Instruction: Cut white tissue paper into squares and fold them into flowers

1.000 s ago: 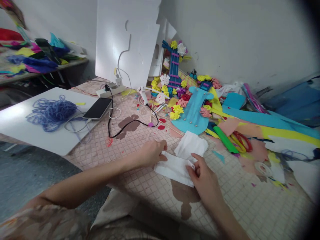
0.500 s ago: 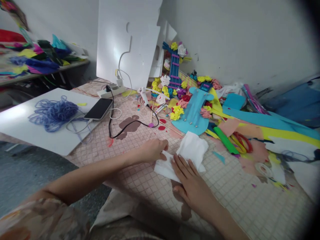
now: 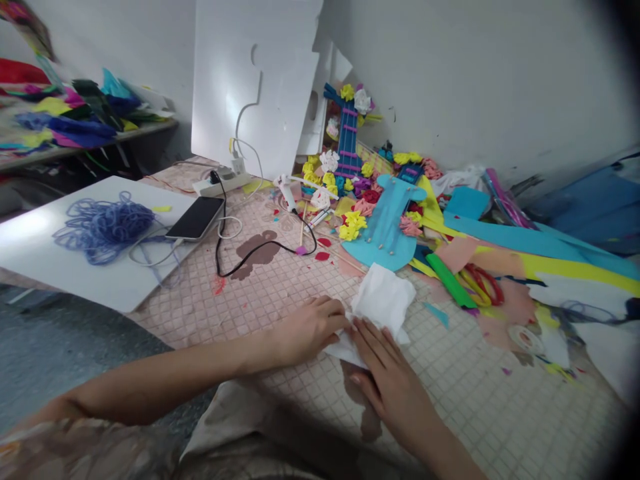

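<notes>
Two hands on one white paper sheet (image 3: 383, 300), partly folded, flat on the checked tablecloth (image 3: 500, 413) near its front edge. Right hand (image 3: 387, 377) palm down over the sheet's near edge — fingers straight, close together, pressing. Left hand (image 3: 310, 330) at the left corner, fingers bent, tips on the paper — pinching or not, unclear. Just beyond, a blue foam cut-out (image 3: 385, 227) with yellow paper flowers (image 3: 353, 225); further left, a phone (image 3: 195, 218) beside blue thread (image 3: 105, 223) on a white board (image 3: 90, 280).

Phone (image 3: 195, 218) beside blue yarn (image 3: 103, 223) on white board (image 3: 90, 280); red scissors (image 3: 481, 283) near green strip (image 3: 450, 279)
</notes>
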Demonstrator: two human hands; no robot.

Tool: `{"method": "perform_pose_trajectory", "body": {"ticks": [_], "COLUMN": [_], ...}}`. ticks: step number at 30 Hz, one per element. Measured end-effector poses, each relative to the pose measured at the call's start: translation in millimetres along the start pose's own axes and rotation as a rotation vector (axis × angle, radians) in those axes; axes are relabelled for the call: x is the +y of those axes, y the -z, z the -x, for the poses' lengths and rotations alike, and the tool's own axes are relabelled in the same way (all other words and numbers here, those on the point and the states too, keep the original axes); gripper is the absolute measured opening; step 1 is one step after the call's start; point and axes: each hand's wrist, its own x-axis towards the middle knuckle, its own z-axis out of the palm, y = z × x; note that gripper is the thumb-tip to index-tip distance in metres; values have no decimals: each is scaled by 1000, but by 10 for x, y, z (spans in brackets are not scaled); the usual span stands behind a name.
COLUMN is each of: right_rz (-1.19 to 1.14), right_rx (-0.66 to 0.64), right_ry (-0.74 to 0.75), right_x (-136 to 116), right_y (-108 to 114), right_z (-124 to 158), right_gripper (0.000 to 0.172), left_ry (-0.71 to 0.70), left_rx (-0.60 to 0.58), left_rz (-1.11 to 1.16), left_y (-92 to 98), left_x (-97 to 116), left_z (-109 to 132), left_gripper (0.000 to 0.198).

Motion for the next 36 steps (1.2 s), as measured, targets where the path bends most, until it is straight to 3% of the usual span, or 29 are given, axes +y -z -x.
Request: {"method": "perform_pose_trajectory", "body": {"ticks": [9, 11, 16, 24, 27, 30, 36], "right_rz": [91, 103, 45, 77, 97, 109, 99], "right_rx": [13, 17, -58, -26, -27, -118, -203], "right_ry": [-168, -183, -46, -178, -123, 13, 36], "right_x": [13, -19, -82, 63, -24, -111, 17], "right_y": [-42, -14, 27, 63, 115, 117, 95], "right_z": [172, 138, -10, 258, 238, 249, 622], "right_gripper": [66, 68, 69, 70, 71, 67, 70], "left_ry": [13, 21, 10, 33, 36, 14, -9], "left_rx": [-29, -56, -83, -95, -94, -76, -136], "left_rz": [-100, -133, -172, -203, -217, -212, -175], "left_y": [-93, -101, -100, -65, -70, -65, 88], "left_x": [-59, -35, -10, -49, -37, -50, -103], "left_z": [221, 246, 269, 448, 444, 455, 569], "left_gripper": [52, 53, 47, 62, 61, 56, 58]}}
